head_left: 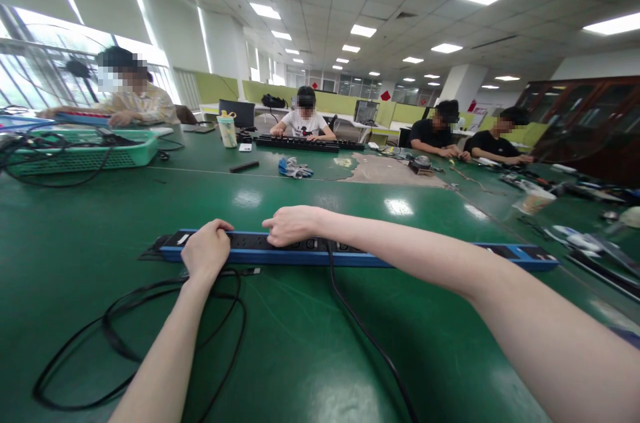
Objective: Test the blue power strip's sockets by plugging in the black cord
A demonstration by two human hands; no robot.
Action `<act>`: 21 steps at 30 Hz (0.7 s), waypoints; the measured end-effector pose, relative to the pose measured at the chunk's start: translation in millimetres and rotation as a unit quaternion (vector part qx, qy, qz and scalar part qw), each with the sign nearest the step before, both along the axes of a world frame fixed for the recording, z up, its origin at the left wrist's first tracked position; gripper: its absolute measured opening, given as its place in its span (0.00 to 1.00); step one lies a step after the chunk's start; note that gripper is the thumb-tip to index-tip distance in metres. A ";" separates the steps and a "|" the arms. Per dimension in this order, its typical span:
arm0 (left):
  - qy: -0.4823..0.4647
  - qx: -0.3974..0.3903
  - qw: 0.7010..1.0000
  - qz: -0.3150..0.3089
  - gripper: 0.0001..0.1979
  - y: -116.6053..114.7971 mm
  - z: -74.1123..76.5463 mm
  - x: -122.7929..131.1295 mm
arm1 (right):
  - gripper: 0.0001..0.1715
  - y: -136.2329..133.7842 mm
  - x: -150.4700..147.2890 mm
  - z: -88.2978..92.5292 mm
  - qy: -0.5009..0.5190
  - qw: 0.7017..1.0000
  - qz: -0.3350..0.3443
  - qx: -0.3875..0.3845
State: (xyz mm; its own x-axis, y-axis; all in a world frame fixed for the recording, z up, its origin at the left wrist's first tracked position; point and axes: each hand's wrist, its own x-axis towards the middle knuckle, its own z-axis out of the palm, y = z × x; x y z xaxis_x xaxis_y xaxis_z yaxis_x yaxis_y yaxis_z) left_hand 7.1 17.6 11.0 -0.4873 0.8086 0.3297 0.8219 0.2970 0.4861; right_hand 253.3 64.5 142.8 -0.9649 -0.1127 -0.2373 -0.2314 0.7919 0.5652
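Note:
A long blue-and-black power strip [250,256] lies crosswise on the green table with its sockets facing up. My left hand [206,250] is closed over its left part, the thumb and fingers along the far edge. Over the middle of the strip, my right hand [293,226] has its fingers curled, the index finger bent toward the left; anything inside them is hidden. A thick black cable [350,306] rises to a socket near my right wrist. Below my left hand lies a loosely coiled thin black cable [107,316], and a small metal-ended connector [250,271] lies close by.
Beyond the strip lie grey-blue gloves [295,168] and a black bar [245,167]. A green basket of cables [85,153] stands at the left. Electronic parts and a plastic cup [537,200] are on the right. Several people sit around the table, hands on their own items.

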 end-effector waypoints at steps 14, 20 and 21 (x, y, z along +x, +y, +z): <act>-0.003 0.001 1.000 0.003 0.19 -1.9 0.6 1.3 | 0.10 2.8 18.0 19.3 0.037 0.997 -0.061 -0.013; 0.000 -0.005 1.000 0.002 0.20 -0.1 -0.8 0.2 | 0.11 10.3 59.7 55.4 0.263 0.932 -0.208 -0.134; 0.002 -0.006 1.000 0.004 0.20 0.1 -1.0 0.0 | 0.12 7.6 69.6 58.2 0.300 0.912 -0.216 -0.180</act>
State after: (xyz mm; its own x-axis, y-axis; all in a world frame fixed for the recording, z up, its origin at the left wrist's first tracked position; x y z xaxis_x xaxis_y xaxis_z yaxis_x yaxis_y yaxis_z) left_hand 7.2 17.7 10.0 -0.4931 0.8083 0.3217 0.8213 0.3105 0.4786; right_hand 322.9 72.1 201.0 -0.8817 0.3427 0.3244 0.4114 0.8950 0.1726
